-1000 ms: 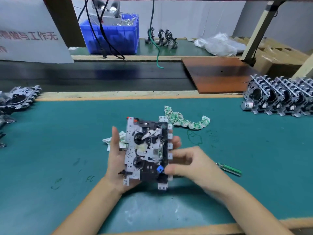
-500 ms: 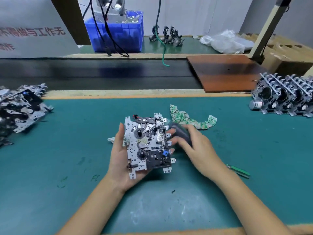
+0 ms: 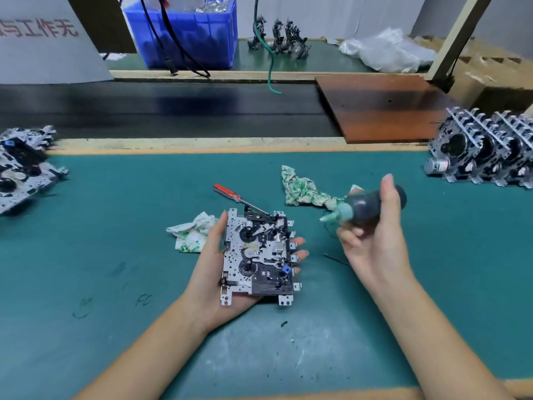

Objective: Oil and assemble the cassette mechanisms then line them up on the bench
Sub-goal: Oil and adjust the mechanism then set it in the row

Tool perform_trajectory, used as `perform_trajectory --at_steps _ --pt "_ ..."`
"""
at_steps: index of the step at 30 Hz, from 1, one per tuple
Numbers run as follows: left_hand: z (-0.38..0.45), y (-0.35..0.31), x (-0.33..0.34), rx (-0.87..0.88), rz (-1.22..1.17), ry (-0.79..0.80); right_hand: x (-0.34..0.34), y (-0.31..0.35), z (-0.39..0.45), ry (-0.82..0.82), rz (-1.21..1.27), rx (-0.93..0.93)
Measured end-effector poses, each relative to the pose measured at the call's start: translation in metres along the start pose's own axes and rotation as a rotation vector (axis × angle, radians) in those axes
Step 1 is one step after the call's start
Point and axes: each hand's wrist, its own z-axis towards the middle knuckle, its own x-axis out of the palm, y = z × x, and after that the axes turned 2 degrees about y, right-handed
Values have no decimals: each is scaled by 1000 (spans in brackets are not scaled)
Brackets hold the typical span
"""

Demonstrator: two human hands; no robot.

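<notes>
Oiling pending: left hand (image 3: 219,269) cradles a perforated metal cassette mechanism (image 3: 258,256), fingers curled beneath; right hand (image 3: 372,235) grips a dark oil bottle (image 3: 369,207). Finished upright mechanisms (image 3: 484,157) line far right; loose mechanisms (image 3: 23,171) wait left.

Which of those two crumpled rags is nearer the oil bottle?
The longer green-stained rag right of the red screwdriver; its end reaches the oil bottle. The smaller rag lies beside the left hand.

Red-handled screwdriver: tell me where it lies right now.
In the head view the red-handled screwdriver lies on the green bench mat at centre, just beyond the cassette mechanism held in the left hand.
</notes>
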Motion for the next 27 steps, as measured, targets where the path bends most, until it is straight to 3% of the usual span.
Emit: perform_trajectory --at_steps 5,27 --pt "1 1 -3 -15 14 -11 5 -12 -8 -13 -250 -138" --pt "-2 1 2 -4 22 -102 -3 -21 -3 2 -343 -181"
